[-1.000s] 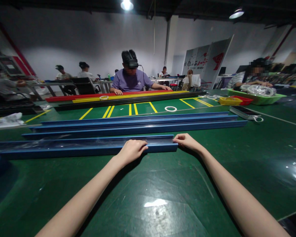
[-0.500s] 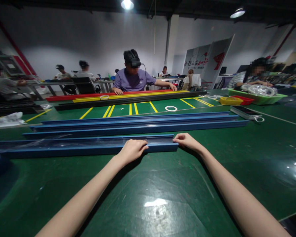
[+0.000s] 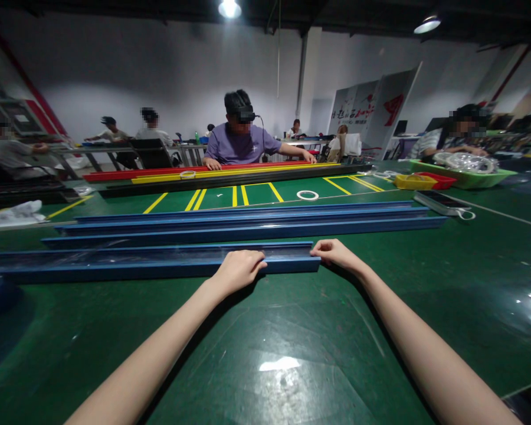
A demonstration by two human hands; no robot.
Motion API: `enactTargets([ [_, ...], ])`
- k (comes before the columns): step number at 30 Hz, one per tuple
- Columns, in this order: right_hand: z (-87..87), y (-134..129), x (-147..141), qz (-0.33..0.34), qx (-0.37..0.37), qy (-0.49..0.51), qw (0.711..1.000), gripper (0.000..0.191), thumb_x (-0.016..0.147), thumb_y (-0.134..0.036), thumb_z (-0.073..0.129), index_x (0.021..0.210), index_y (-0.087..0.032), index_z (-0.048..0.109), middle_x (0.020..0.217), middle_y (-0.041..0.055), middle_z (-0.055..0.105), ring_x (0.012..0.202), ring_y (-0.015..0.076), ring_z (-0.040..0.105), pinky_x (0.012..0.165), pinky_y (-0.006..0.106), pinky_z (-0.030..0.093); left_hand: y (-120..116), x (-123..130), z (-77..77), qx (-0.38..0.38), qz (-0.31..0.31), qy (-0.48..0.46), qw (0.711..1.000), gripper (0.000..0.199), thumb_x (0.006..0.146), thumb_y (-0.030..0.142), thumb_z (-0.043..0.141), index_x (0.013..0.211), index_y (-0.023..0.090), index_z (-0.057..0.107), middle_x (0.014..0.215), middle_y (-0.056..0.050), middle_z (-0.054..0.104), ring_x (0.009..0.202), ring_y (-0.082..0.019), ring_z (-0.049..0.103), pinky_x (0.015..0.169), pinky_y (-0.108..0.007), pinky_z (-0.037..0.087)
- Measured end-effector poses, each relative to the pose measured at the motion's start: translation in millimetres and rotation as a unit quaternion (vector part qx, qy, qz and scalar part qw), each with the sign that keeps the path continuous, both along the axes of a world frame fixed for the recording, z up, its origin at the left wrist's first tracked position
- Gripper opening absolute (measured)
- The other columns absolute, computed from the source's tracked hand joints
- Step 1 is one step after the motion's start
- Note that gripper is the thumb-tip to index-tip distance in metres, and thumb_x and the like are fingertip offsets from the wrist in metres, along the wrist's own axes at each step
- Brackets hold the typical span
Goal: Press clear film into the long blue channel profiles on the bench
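A long blue channel [image 3: 159,273] lies across the green table, with a clear film or strip inside it. My left hand [image 3: 241,268] is closed over its front wall, a little left of its right end. At that right end, my right hand [image 3: 331,252] has its fingers pinched together against the channel's edge; whatever is between the fingertips is too small to make out. Behind it, more blue channels [image 3: 292,229] lie side by side.
Beyond are red, yellow and black strips [image 3: 248,177], which a person in purple [image 3: 239,141] touches. A white ring [image 3: 307,195] lies mid-table. At right are a phone [image 3: 442,202], a yellow tray [image 3: 411,181] and a green tray [image 3: 469,177] of bagged rings.
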State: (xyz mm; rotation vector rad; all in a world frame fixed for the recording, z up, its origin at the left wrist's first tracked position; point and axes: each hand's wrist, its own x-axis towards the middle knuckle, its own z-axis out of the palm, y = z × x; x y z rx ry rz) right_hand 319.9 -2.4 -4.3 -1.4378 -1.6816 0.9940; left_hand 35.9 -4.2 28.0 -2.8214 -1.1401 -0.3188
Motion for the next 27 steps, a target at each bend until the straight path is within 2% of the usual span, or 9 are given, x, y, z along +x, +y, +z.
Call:
enactTargets([
  [21,-4.0,1.3,-1.2,-0.001,-0.01,0.008,1.0,0.027,0.065,-0.042,0.06,0.069,-0.016,0.054,0.044,-0.0065,0.044,0.039,0.0064,0.04,0.039,0.02,0.027,1.8,-2.5,-1.9,0.017,0.006,0.003,1.0,0.029,0.088,0.036,0.032,0.087,0.02,0.056,0.089,-0.004,0.064,0.083,-0.018,0.058,0.064,-0.025,0.042],
  [27,-5.4,2.0,-0.6,-0.004,-0.005,0.007,1.0,0.025,0.065,-0.04,0.059,0.068,-0.016,0.054,0.044,-0.0065,0.044,0.039,0.0066,0.041,0.039,0.021,0.028,-1.1,-1.4,-9.6,0.071,-0.012,-0.011,0.997,0.029,0.089,0.034,0.031,0.085,0.018,0.055,0.085,-0.004,0.061,0.08,-0.018,0.055,0.063,-0.026,0.04],
])
